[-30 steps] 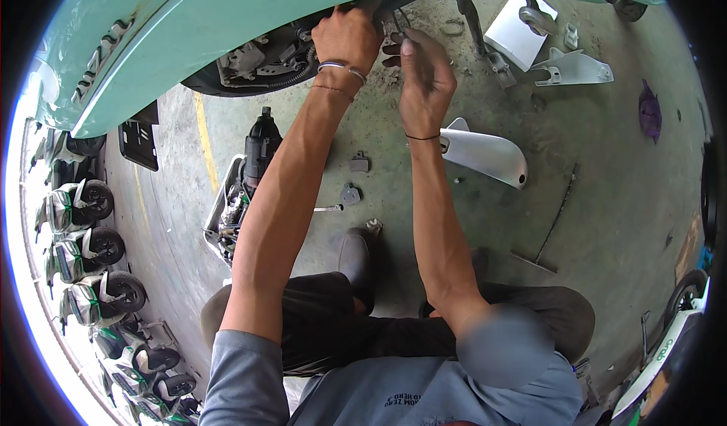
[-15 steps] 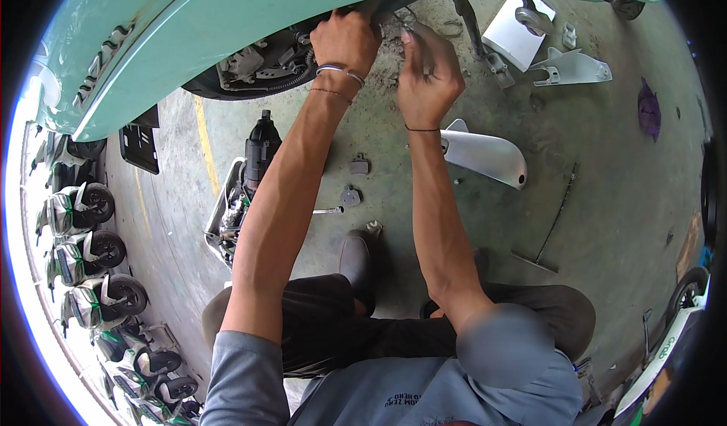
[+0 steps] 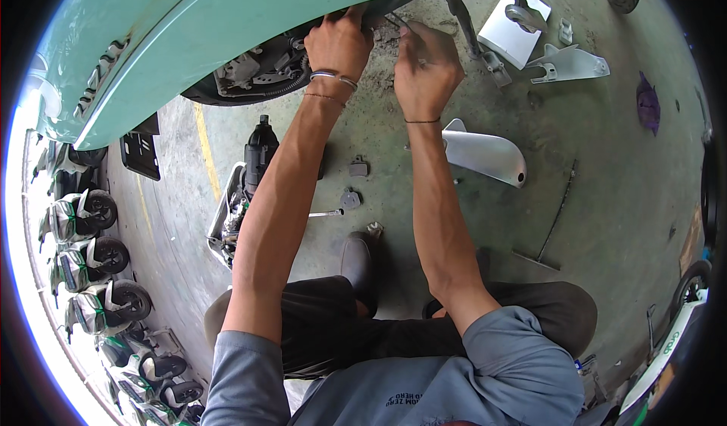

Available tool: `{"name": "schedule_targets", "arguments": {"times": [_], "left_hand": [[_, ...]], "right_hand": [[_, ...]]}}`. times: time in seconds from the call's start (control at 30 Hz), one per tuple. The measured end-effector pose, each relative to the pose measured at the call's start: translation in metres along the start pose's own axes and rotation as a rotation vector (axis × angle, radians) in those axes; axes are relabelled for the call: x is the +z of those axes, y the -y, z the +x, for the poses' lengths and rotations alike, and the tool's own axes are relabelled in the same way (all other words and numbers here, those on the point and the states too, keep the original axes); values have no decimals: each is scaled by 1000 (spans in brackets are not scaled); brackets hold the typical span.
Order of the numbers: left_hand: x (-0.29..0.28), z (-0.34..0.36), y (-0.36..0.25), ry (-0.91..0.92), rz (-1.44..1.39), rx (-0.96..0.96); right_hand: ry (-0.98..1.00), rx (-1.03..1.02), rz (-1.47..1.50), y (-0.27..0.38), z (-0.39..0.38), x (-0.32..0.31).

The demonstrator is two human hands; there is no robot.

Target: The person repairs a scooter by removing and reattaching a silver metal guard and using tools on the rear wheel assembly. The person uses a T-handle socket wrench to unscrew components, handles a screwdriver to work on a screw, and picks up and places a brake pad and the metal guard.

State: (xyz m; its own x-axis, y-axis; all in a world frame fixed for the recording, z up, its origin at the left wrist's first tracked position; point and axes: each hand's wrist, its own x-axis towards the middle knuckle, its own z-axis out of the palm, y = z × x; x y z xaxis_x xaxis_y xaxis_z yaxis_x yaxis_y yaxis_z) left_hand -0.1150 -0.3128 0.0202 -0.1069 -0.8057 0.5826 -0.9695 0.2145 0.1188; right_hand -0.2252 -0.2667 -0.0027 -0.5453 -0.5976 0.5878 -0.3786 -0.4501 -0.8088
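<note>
My left hand (image 3: 337, 47) reaches up under the edge of the mint green scooter body (image 3: 189, 17), beside the wheel and brake assembly (image 3: 250, 74); its fingers are bent, and what they hold is hidden. To its right, my right hand (image 3: 428, 74) has its fingers closed in a pinch at a thin dark piece (image 3: 397, 21), perhaps a cable or tool, reaching up under the scooter. Two small grey brake pads (image 3: 358, 166) lie on the floor below my hands, near a silver curved panel (image 3: 485, 157).
A black power tool (image 3: 259, 149) rests by a metal tray (image 3: 223, 229) at left. A stand leg (image 3: 466, 28), a white board (image 3: 507, 28), a silver bracket (image 3: 575, 62), a purple cloth (image 3: 647, 100) and a T-bar (image 3: 538, 259) are right. Several parked scooters (image 3: 106, 305) line the left.
Both hands have shifted slightly leftward. My right hand has rotated, with its fingers curled in further than a second ago.
</note>
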Motion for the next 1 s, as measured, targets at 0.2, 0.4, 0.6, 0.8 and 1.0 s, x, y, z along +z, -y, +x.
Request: {"name": "schedule_targets", "arguments": {"times": [0.2, 0.4, 0.6, 0.8, 1.0], "left_hand": [[0, 0, -2, 49, -10, -49], [3, -2, 0, 31, -31, -34], [3, -4, 0, 23, -29, -43], [5, -5, 0, 4, -6, -45], [2, -3, -2, 24, -8, -32]], "right_hand": [[87, 39, -33, -8, 8, 21], [103, 2, -72, -17, 9, 30], [96, -4, -61, -14, 7, 27], [120, 86, 7, 0, 10, 19], [154, -4, -61, -4, 15, 21]]}}
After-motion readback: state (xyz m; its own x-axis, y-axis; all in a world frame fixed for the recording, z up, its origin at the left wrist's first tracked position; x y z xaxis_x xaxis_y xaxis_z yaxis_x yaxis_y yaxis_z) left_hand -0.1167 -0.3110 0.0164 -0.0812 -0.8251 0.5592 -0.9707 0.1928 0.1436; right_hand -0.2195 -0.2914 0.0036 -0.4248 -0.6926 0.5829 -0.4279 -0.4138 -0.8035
